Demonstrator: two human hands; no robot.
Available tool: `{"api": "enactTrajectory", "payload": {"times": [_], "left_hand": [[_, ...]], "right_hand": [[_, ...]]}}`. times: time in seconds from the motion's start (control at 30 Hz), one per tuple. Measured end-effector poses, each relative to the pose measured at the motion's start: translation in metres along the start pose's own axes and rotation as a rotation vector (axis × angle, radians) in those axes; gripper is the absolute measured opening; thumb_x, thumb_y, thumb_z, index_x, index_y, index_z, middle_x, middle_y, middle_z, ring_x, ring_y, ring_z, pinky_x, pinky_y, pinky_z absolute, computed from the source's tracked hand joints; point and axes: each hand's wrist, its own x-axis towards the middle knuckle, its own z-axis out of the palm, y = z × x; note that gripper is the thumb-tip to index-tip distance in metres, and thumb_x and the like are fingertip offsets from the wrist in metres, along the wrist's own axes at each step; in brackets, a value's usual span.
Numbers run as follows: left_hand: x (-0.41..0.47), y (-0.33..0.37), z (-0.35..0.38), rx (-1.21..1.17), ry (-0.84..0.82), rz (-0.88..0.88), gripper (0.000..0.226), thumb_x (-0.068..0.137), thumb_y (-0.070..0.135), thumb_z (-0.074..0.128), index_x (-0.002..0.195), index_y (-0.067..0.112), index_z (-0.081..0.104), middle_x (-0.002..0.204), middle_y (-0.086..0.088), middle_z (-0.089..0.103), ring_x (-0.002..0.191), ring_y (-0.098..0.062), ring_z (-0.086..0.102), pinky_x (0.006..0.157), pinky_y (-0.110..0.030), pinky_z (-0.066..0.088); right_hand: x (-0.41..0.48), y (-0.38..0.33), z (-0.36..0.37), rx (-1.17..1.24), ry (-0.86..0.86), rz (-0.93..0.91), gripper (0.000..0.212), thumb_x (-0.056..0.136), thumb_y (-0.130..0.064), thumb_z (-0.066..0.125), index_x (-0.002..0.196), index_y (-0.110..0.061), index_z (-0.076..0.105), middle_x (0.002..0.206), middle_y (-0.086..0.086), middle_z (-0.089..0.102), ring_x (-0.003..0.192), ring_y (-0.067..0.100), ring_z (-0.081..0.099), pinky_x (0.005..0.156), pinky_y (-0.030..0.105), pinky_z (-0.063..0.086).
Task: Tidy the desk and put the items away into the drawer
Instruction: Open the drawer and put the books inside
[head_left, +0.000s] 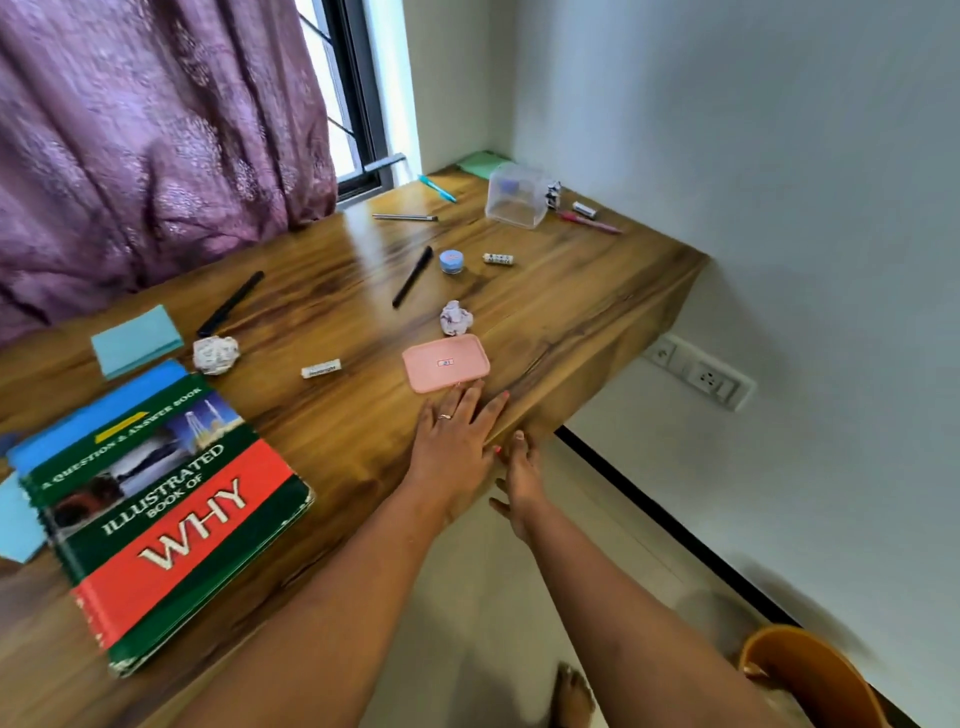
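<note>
Reaching for the pink case at the worktop's edge

The left hand (457, 436) lies flat, fingers (470, 397) spread and empty, tips touching the pink case (445, 362); the right hand (519, 480) hangs open below the worktop (571, 312) edge. The case sits near that edge, so a careless nudge could tip it off.

On the desk (322, 291), the book (161, 514) lies left of the pouch (445, 362) (crumpled paper (456, 317) just behind it).
</note>
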Motion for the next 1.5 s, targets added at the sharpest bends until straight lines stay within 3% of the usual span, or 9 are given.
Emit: {"api": "enactTrajectory", "payload": {"times": [0.17, 0.37, 0.43, 0.6, 0.73, 0.97, 1.2, 1.5], "left_hand": [[0.022, 0.012, 0.004, 0.045, 0.072, 0.017, 0.069, 0.095, 0.048, 0.038, 0.15, 0.037, -0.002, 0.16, 0.0, 0.004, 0.148, -0.021, 0.003, 0.117, -0.046, 0.01], [0.033, 0.016, 0.012, 0.038, 0.145, 0.026, 0.068, 0.095, 0.049, 0.035, 0.15, 0.038, -0.002, 0.161, 0.001, 0.003, 0.148, -0.02, 0.006, 0.119, -0.046, 0.009], [0.034, 0.015, 0.016, 0.038, 0.152, 0.025, 0.068, 0.094, 0.05, 0.035, 0.149, 0.039, -0.003, 0.161, 0.001, 0.003, 0.148, -0.02, 0.006, 0.119, -0.046, 0.009], [0.037, 0.013, 0.018, 0.075, 0.152, 0.031, 0.068, 0.094, 0.052, 0.036, 0.15, 0.037, 0.002, 0.161, 0.001, 0.009, 0.148, -0.022, 0.01, 0.118, -0.048, 0.011], [0.034, 0.014, 0.019, 0.102, 0.143, 0.015, 0.066, 0.092, 0.056, 0.028, 0.15, 0.037, 0.003, 0.161, 0.001, 0.009, 0.148, -0.022, 0.01, 0.119, -0.048, 0.012], [0.035, 0.015, 0.018, 0.135, 0.124, 0.005, 0.068, 0.092, 0.056, 0.033, 0.151, 0.036, 0.006, 0.16, 0.001, 0.011, 0.147, -0.022, 0.013, 0.119, -0.047, 0.014], [0.02, 0.011, 0.018, 0.126, 0.143, -0.011, 0.064, 0.09, 0.057, 0.021, 0.149, 0.033, 0.021, 0.155, 0.0, 0.029, 0.142, -0.024, 0.03, 0.113, -0.049, 0.028], [0.009, 0.003, 0.022, 0.107, 0.118, 0.0, 0.065, 0.09, 0.061, 0.009, 0.151, 0.037, 0.009, 0.16, 0.005, 0.014, 0.147, -0.021, 0.015, 0.117, -0.046, 0.016]], "right_hand": [[0.033, -0.005, -0.003, 0.102, 0.01, 0.098, 0.056, 0.091, -0.068, 0.023, 0.141, -0.043, 0.023, 0.139, -0.004, 0.051, 0.119, 0.026, 0.054, 0.078, 0.042, 0.043], [0.072, -0.006, -0.019, 0.195, 0.029, 0.155, 0.062, 0.088, -0.074, 0.019, 0.141, -0.043, 0.02, 0.141, -0.002, 0.049, 0.116, 0.025, 0.054, 0.079, 0.042, 0.045], [0.082, -0.005, -0.019, 0.259, 0.034, 0.156, 0.066, 0.085, -0.077, 0.02, 0.142, -0.043, 0.018, 0.144, 0.0, 0.046, 0.12, 0.026, 0.053, 0.087, 0.049, 0.045], [0.09, -0.003, -0.018, 0.319, -0.025, 0.23, 0.091, 0.069, -0.09, 0.019, 0.145, -0.04, 0.026, 0.145, -0.004, 0.047, 0.123, 0.021, 0.05, 0.088, 0.043, 0.042], [0.087, -0.01, -0.03, 0.281, -0.089, 0.284, 0.09, 0.079, -0.084, 0.009, 0.145, -0.03, 0.036, 0.145, -0.001, 0.046, 0.134, 0.02, 0.042, 0.1, 0.038, 0.035], [0.079, -0.014, -0.039, 0.265, -0.122, 0.294, 0.094, 0.078, -0.085, 0.011, 0.147, -0.024, 0.033, 0.147, 0.004, 0.043, 0.135, 0.022, 0.04, 0.103, 0.037, 0.033], [0.074, -0.013, -0.042, 0.328, -0.118, 0.296, 0.099, 0.076, -0.086, 0.015, 0.147, -0.019, 0.033, 0.144, 0.007, 0.045, 0.131, 0.025, 0.044, 0.103, 0.037, 0.037], [0.071, -0.014, -0.036, 0.298, -0.078, 0.315, 0.098, 0.077, -0.085, 0.009, 0.146, -0.02, 0.034, 0.145, 0.004, 0.046, 0.131, 0.022, 0.043, 0.097, 0.032, 0.037]]}}
